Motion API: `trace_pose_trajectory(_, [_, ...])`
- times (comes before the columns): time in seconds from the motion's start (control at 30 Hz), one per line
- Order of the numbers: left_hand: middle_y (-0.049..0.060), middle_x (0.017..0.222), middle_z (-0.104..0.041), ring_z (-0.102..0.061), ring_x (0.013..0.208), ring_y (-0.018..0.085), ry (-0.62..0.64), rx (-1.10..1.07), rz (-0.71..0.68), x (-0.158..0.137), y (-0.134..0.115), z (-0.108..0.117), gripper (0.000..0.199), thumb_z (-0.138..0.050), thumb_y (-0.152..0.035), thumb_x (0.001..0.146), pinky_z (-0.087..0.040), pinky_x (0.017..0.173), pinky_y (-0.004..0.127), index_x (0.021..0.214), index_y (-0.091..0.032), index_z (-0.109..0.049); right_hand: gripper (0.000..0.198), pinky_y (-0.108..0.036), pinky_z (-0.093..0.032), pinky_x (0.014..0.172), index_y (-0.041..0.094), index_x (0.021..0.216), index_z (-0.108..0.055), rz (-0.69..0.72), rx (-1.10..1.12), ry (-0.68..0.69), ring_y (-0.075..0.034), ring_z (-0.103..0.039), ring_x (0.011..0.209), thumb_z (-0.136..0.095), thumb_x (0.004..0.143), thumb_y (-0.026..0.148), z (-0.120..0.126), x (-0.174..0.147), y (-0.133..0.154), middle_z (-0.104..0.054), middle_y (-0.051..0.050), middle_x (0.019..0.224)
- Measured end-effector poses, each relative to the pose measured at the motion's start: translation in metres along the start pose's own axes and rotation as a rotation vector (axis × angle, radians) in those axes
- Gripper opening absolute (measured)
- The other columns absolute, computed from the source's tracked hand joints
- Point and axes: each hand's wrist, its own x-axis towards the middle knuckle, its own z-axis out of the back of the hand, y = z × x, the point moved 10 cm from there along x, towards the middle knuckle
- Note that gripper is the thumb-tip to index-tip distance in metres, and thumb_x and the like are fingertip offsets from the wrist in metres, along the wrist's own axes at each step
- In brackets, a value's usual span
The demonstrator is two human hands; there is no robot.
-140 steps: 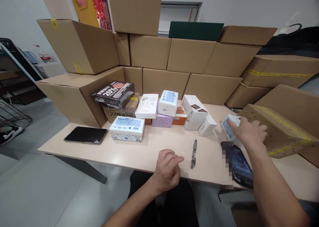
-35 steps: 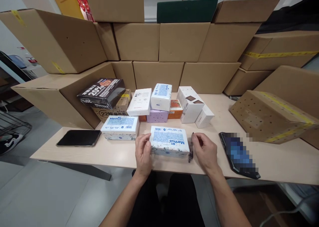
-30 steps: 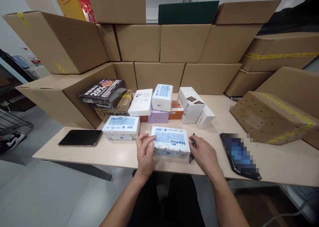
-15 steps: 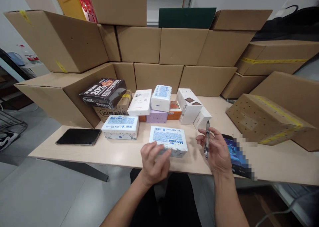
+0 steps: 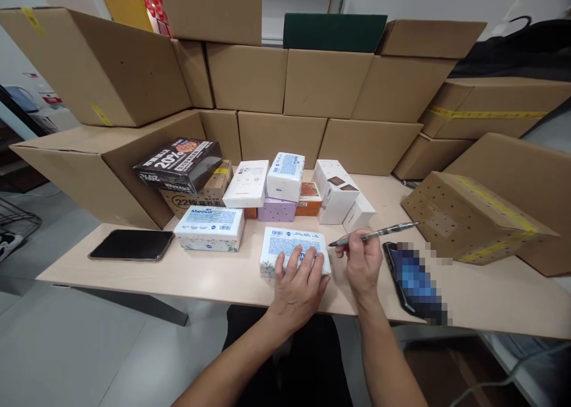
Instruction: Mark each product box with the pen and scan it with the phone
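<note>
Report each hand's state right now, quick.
Left hand: open, resting on the nearest Manhua tissue pack.
Right hand: closed, holding a pen.

1. Part of the lettering on the near packet is covered by the left hand.
2. A stretch of the pen is hidden by the right hand; whether the packet is touched by its tip cannot be told.
3. The black device is partly masked by pixelated squares.
4. The top carton is cropped by the upper edge.
5. Small print on the flat white box cannot be read.
</note>
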Motion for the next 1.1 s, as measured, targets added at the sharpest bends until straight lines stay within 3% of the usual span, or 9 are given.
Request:
trace_pose_trajectory(0.17, [0.008,0.125,-0.070,-0.061,0.116,0.031,0.038,-0.015,-0.001,-0.002,-0.001,-0.001,0.043,-0.064,-0.034,0.089,-0.012,0.119,0.049,0.130,-0.021,-0.061,0.025,-0.027,-0.049,0.058,0.021,0.098,-0.057,0.054,-0.200,0.025,-0.013,-0.060,0.059,-0.053,0.094,0.046,-0.006,-0.012,-0.004,-0.065,0.001,0.072])
trace_pose_trajectory(0.27, [0.009,0.126,-0.069,-0.059,0.118,0.032,0.047,-0.041,0.009,-0.004,0.000,-0.002,0.047,-0.063,-0.034,0.089,-0.013,0.118,0.050,0.134,-0.021,-0.058,0.026,-0.031,-0.051,0.068,0.022,0.093,-0.061,0.111,-0.309,0.051,-0.016,-0.063,0.067,-0.054,0.093,0.046,-0.012,-0.012,0.000,-0.067,-0.002,0.078])
trace_pose_trajectory(0.4, [0.009,0.128,-0.068,-0.057,0.120,0.032,0.061,-0.057,0.022,-0.006,0.001,-0.004,0.049,-0.062,-0.035,0.090,-0.014,0.117,0.050,0.136,-0.022,-0.057,0.027,-0.031,-0.052,0.067,0.023,0.093,-0.061,0.167,-0.391,0.092,-0.017,-0.063,0.068,-0.049,0.095,0.047,-0.021,-0.011,0.009,-0.067,-0.003,0.079])
trace_pose_trajectory(1.1, [0.006,0.128,-0.069,-0.056,0.116,0.034,0.068,-0.039,0.019,-0.003,0.002,-0.001,0.041,-0.062,-0.034,0.089,-0.021,0.109,0.049,0.127,-0.020,-0.063,0.027,-0.028,-0.052,0.066,0.023,0.088,-0.058,0.238,-0.493,0.168,-0.016,-0.063,0.068,-0.043,0.098,0.043,-0.032,-0.009,0.017,-0.068,-0.003,0.079])
